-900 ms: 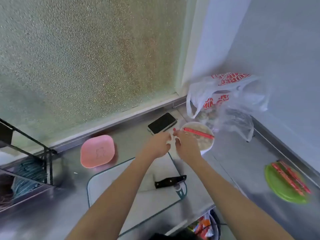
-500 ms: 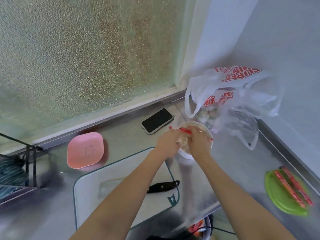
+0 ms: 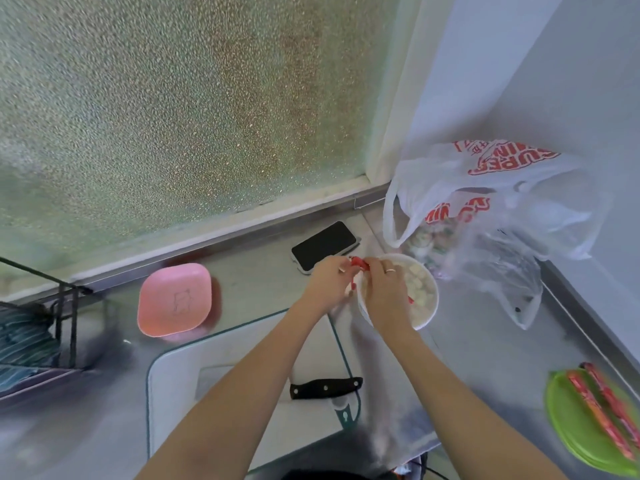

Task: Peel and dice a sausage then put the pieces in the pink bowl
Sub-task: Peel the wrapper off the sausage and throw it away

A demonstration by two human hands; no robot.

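While both hands still meet over the round white bowl (image 3: 426, 299), the left hand (image 3: 327, 284) and right hand (image 3: 384, 289) now pinch a crumpled red sausage wrapper (image 3: 358, 263), seemingly shorter than before. Left of that bowl sits the glossy, rounded-square pink bowl (image 3: 175, 301); below, a black-handled knife (image 3: 325, 388) lies on the cutting board (image 3: 180, 382).
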